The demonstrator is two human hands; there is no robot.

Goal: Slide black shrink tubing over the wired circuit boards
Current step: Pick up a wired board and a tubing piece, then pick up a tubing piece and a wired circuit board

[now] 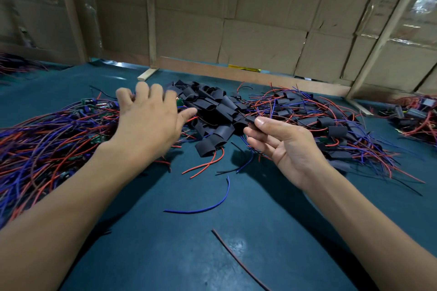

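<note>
A dark teal, slightly glossy tabletop (189, 255) spreads across the lower view, and on its bare part lie a loose curved blue wire (212, 203) and, nearer the front edge, a thin dark red-brown wire (238, 260) running diagonally. Behind the tabletop rises a wall of flattened brown cardboard sheets (260, 42), creased and torn along some seams, held by pale wooden battens (151, 14) that stand upright or lean. A short pale wooden block (147, 74) lies at the far edge of the tabletop, beside a long brown wooden strip (236, 75) along the wall's foot, where a small yellow patch (243, 68) shows.
</note>
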